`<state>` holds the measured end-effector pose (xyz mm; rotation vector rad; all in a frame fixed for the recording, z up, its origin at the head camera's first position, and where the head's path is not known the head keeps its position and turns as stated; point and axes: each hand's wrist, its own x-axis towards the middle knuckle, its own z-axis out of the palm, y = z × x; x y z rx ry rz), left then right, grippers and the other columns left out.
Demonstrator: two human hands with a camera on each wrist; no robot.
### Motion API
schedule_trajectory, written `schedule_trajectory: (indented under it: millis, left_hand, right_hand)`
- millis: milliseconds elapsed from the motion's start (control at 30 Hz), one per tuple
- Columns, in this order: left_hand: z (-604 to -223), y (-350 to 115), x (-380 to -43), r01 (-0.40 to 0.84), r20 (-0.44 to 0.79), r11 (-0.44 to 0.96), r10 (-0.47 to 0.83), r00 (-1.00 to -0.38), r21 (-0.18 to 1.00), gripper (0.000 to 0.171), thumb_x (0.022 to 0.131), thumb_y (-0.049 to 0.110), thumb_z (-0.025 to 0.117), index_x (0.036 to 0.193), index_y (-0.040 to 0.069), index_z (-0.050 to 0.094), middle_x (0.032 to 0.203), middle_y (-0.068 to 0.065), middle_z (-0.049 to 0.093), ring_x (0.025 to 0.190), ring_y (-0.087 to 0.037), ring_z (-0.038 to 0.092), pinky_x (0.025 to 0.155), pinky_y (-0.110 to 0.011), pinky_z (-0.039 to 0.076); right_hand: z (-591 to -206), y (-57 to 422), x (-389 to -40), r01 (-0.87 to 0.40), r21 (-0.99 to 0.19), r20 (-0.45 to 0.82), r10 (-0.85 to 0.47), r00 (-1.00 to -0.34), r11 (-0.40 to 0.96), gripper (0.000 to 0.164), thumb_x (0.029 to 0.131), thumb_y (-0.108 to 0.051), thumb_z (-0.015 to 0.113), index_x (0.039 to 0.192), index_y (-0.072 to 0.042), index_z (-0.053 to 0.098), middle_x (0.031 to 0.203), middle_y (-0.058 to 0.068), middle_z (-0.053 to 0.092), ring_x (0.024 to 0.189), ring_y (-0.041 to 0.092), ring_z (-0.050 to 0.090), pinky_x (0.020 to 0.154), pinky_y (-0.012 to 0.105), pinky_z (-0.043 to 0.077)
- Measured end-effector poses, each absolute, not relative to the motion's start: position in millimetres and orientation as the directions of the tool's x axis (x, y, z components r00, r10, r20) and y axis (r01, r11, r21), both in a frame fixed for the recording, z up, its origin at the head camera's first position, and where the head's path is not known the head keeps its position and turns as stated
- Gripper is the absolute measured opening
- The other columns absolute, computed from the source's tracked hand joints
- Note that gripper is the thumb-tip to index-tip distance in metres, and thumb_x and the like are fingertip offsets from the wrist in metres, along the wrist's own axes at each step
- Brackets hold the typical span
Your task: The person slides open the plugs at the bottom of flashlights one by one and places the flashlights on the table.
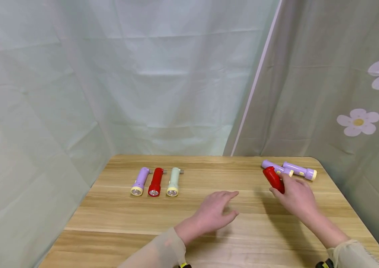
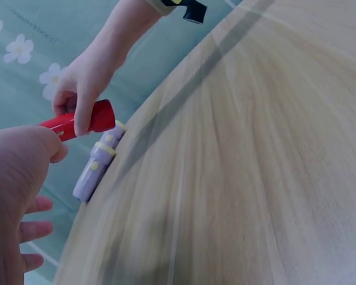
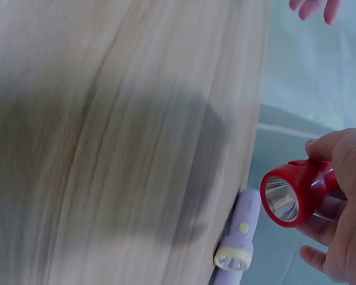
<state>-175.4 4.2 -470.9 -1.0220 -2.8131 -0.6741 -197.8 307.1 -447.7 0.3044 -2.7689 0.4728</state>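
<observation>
A red flashlight (image 1: 273, 178) is held in my right hand (image 1: 298, 195) above the right part of the table, between thumb and fingers. In the right wrist view its reflector end (image 3: 283, 200) points away from the palm. Just beyond it, two purple flashlights with pale yellow heads lie on the wood, one (image 1: 271, 165) partly behind the red one and the other (image 1: 298, 170) to its right. My left hand (image 1: 213, 211) hovers over the middle of the table, thumb and fingers spread, holding nothing.
On the left of the wooden table (image 1: 119, 216) a purple flashlight (image 1: 140, 180), a red one (image 1: 156, 181) and a pale green one (image 1: 174, 181) lie in a row, lens ends toward me. A pale curtain (image 1: 176, 93) hangs behind the table's back edge.
</observation>
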Motion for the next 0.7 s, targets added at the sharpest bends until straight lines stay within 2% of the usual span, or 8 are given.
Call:
schedule_trajectory:
  millis: [200,367,467,633,700]
  left_hand:
    - [-466.9,-2.7,-176.7,0.565,0.199,0.682,0.542,-0.817,0.464,0.061,0.1,0.043,0.061,0.154,0.019,0.045,0.149,-0.001,0.054,0.136,-0.022,0.051,0.112,-0.043,0.039]
    - [-465.4,-6.7,-179.1,0.502,0.196,0.661,0.483,-0.853,0.558,0.058,0.1,0.04,0.063,0.153,0.02,0.048,0.146,0.0,0.057,0.134,-0.022,0.052,0.11,-0.043,0.042]
    - [-465.2,-8.4,-180.3,0.465,0.191,0.642,0.45,-0.872,0.61,0.057,0.1,0.04,0.062,0.152,0.02,0.048,0.144,0.001,0.058,0.133,-0.02,0.053,0.109,-0.042,0.043]
    - [-465.8,-11.5,-182.1,0.402,0.183,0.608,0.39,-0.902,0.685,0.056,0.101,0.044,0.061,0.152,0.024,0.049,0.141,0.004,0.06,0.13,-0.017,0.055,0.106,-0.044,0.045]
    - [-465.3,-12.8,-182.7,0.38,0.18,0.595,0.368,-0.912,0.709,0.056,0.101,0.044,0.061,0.152,0.025,0.049,0.14,0.005,0.061,0.129,-0.016,0.056,0.105,-0.045,0.046]
  right_hand:
    - [-451.4,294.6,-195.6,-0.312,-0.296,0.381,-0.188,-0.905,0.903,0.054,0.086,-0.03,0.083,0.123,0.002,0.059,0.091,0.011,0.071,0.078,0.031,0.064,0.093,0.061,0.041]
    - [-454.3,281.9,-194.2,-0.33,-0.313,0.383,-0.199,-0.902,0.891,0.056,0.086,-0.033,0.083,0.126,0.0,0.061,0.09,0.006,0.07,0.077,0.026,0.063,0.087,0.056,0.044]
    - [-455.9,273.6,-192.3,-0.34,-0.32,0.383,-0.207,-0.9,0.884,0.056,0.085,-0.033,0.084,0.125,0.0,0.062,0.086,0.003,0.069,0.079,0.027,0.063,0.085,0.054,0.045]
    - [-457.7,260.0,-188.6,-0.353,-0.327,0.383,-0.219,-0.897,0.876,0.057,0.083,-0.034,0.086,0.123,0.0,0.064,0.086,0.003,0.07,0.084,0.03,0.066,0.091,0.055,0.045]
    - [-458.0,255.4,-187.6,-0.353,-0.331,0.386,-0.216,-0.897,0.875,0.057,0.083,-0.034,0.087,0.122,0.0,0.064,0.086,0.004,0.071,0.083,0.03,0.066,0.089,0.055,0.046]
